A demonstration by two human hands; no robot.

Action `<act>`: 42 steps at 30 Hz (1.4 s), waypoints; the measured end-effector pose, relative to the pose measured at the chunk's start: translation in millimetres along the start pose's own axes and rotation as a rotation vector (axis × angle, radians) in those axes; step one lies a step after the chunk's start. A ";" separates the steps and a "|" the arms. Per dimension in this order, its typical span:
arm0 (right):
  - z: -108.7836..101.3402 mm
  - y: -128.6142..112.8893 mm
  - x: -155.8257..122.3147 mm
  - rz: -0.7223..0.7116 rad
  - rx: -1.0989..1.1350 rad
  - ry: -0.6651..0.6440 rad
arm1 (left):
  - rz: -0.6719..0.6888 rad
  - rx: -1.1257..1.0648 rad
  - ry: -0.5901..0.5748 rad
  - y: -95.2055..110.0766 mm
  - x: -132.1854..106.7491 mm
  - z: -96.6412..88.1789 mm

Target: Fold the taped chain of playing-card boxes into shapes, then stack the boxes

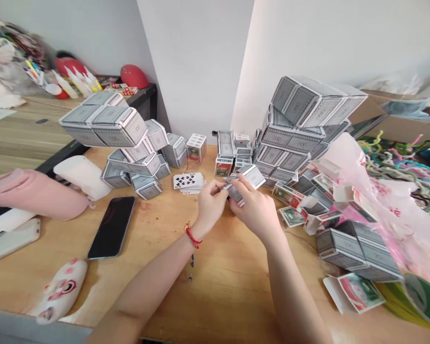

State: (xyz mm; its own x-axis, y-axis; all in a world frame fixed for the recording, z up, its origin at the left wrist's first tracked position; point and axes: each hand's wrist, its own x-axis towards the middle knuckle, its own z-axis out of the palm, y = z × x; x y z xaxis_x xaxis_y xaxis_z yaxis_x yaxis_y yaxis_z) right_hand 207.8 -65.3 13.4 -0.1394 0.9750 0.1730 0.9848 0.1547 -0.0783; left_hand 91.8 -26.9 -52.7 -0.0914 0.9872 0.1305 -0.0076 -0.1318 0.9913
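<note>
Both my hands are together over the middle of the table, gripping grey-backed playing cards [253, 177] that look folded or joined at angles. My left hand [212, 203], with a red string bracelet at the wrist, pinches the near left edge. Fingers of my right hand [254, 205] wrap over the top and right side. Just left of them lies a loose pile of playing cards [186, 180], a ten of spades face up. Behind the hands stand red-and-green card boxes [223, 167] and grey card blocks [225, 143].
Stacked card blocks rise at the left [103, 124] and right [290, 129]. A black phone [112, 227], a pink bottle [36, 193] and a white case [60, 289] lie left. Opened card boxes [361, 291], pink plastic [372, 181] and a tape roll [415, 298] crowd the right.
</note>
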 end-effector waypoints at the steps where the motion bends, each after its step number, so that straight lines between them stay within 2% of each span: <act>1: 0.0 0.4 0.0 0.002 0.003 0.003 | 0.029 0.016 0.011 -1.1 -2.4 0.8; 7: -3.3 4.2 -0.5 0.000 0.058 -0.003 | 0.226 0.160 -0.060 -3.2 -14.0 1.8; 11: -4.7 4.0 -0.5 -0.009 0.049 -0.005 | 0.258 0.249 -0.058 -2.3 -11.1 1.3; 17: -1.2 3.2 0.4 0.004 0.046 0.006 | 0.175 0.242 -0.086 3.1 -3.0 -2.2; 21: -0.3 5.8 0.9 0.027 0.120 0.000 | 0.105 0.065 -0.133 6.3 2.1 -4.0; 27: -2.2 18.0 0.7 0.032 0.345 -0.024 | -0.222 -0.305 -0.287 2.7 17.1 -17.1; 29: -1.9 25.6 0.4 0.027 0.461 -0.021 | -0.281 -0.362 -0.366 3.2 23.1 -24.6; 32: -1.4 35.8 -0.1 0.038 0.710 -0.024 | -0.258 -0.362 -0.480 7.5 28.8 -32.3; 36: -3.6 37.3 0.7 0.075 0.988 -0.041 | -0.230 -0.382 -0.496 12.9 25.4 -29.0; 42: -7.6 29.0 2.5 0.171 1.031 0.023 | -0.186 -0.447 -0.426 13.9 14.4 -13.1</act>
State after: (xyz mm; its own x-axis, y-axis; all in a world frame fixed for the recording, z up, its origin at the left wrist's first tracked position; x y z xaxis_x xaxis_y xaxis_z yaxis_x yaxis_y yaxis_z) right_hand 236.8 -59.7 19.0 0.0060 0.9951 0.0983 0.4246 0.0865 -0.9013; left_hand 77.3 -15.7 -37.3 0.3537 0.9343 0.0449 -0.4075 0.1107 0.9065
